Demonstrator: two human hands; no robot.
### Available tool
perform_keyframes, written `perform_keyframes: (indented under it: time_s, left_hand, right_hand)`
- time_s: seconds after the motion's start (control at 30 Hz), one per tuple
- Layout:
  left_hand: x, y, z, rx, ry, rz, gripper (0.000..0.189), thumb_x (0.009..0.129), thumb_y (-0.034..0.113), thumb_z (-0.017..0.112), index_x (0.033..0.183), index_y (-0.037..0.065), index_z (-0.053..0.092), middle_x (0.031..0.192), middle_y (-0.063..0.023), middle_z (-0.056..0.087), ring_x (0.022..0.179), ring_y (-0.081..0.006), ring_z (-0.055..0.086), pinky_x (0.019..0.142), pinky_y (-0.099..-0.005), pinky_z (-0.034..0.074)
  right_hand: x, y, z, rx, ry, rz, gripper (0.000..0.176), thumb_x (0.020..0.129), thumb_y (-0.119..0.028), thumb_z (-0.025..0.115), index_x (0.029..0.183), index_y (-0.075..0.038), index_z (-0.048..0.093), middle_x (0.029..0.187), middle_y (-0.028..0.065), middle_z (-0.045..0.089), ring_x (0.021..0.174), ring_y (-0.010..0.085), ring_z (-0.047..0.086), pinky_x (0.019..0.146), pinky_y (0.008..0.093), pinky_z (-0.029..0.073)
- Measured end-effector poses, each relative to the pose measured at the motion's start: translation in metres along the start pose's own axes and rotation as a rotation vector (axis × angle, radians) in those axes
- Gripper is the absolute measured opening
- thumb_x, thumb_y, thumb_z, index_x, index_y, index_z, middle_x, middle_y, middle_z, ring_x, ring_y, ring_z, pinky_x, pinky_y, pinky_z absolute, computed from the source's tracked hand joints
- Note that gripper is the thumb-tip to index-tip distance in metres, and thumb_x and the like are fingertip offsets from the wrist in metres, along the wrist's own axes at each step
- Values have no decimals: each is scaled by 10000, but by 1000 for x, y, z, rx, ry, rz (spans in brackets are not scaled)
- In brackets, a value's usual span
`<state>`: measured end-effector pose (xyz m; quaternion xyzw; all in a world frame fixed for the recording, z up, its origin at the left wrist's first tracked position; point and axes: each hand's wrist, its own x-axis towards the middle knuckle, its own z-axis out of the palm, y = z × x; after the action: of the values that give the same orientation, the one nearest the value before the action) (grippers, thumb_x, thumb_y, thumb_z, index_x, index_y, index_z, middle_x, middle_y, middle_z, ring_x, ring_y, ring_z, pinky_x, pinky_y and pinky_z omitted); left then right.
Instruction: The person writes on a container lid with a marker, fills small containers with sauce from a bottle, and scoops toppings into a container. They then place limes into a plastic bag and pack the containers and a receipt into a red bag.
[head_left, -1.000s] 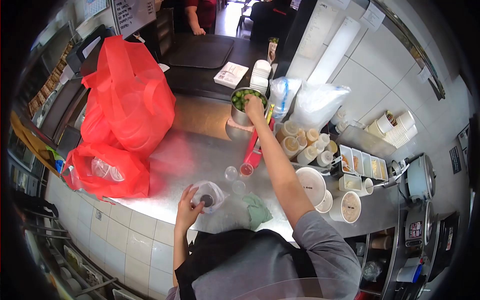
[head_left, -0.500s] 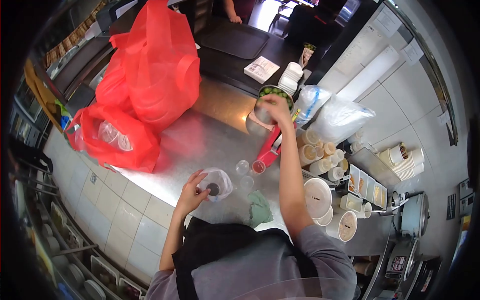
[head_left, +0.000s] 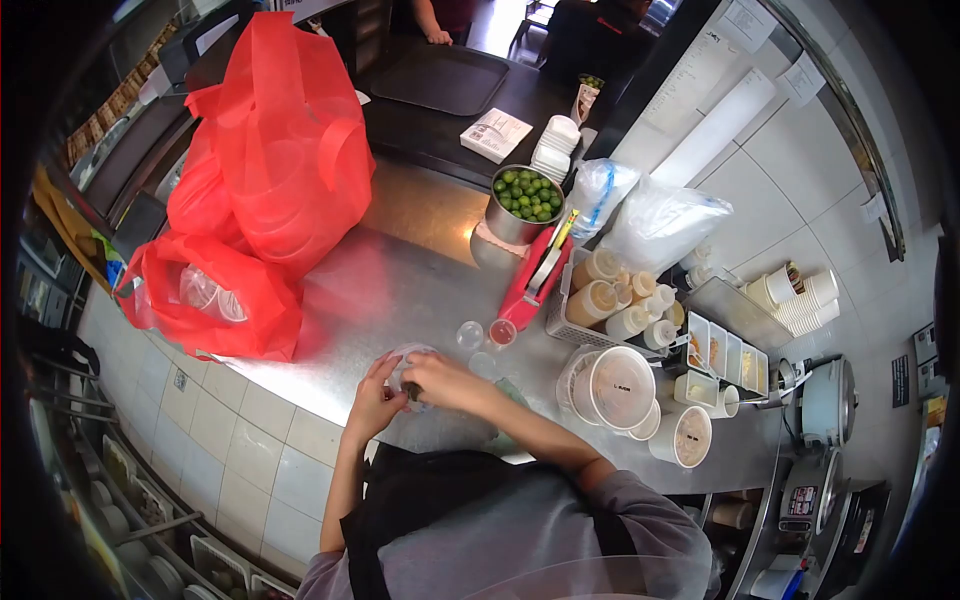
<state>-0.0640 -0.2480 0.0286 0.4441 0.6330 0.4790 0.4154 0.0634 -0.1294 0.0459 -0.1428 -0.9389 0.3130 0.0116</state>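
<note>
On the steel counter (head_left: 395, 265), a small clear plastic bag (head_left: 413, 350) is mostly hidden by my hands. My left hand (head_left: 374, 402) is closed on its left edge. My right hand (head_left: 440, 382) reaches over the bag with fingers bent down and pinched together; whatever they hold is hidden. Between the fingertips a small dark thing (head_left: 411, 391) shows in part. Small clear cups (head_left: 469, 335) and a cup with a reddish look (head_left: 502, 333) stand just beyond my right hand. A metal container of small green citrus fruits (head_left: 527, 195) stands farther back.
Red bags (head_left: 290, 150) fill the left side of the counter. A red tape dispenser (head_left: 535, 280), a basket of sauce bottles (head_left: 610, 300) and lidded tubs (head_left: 617, 388) stand to the right. Across the counter, a person's hand (head_left: 438, 37) rests near a dark tray (head_left: 440, 80).
My right hand has come back from the container of green fruits to the plastic bag. My left hand stays at the bag. The view has shifted slightly.
</note>
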Motion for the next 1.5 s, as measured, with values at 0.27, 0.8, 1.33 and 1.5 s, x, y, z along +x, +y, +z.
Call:
perform_keyframes:
  time_s: [0.27,0.8,1.33,1.5]
  left_hand:
    - [-3,3,-3,41,11,-8,542,706,-54,591,1232,-27,462,1323,-180,404,684,-196,644,547,-256,514]
    - [-5,-4,-13,46,-7,32,559,708,-12,624,1241,-27,457,1350,-198,363,621,-168,634,566,-256,509]
    - [13,17,8,145,-140,122,613,694,-26,610,1278,15,429,1284,-162,412,685,-195,629,561,-265,504]
    - [12,21,15,165,-159,181,652,689,-48,582,1310,28,396,1250,-165,436,670,-179,625,567,-265,493]
  right_hand:
    - [90,134,-168,-149,767,298,188,725,-28,567,881,-64,665,896,163,632,871,322,612,764,399,482]
    - [128,237,-190,-567,638,439,232,644,-99,706,861,-37,653,956,170,595,892,297,610,748,401,509]
    - [-5,7,-32,199,-56,123,261,687,-77,640,935,-2,604,859,127,641,758,229,616,676,321,481]
    - [-8,19,-15,-4,17,252,263,650,-90,648,889,8,598,833,192,629,763,357,620,656,406,498]
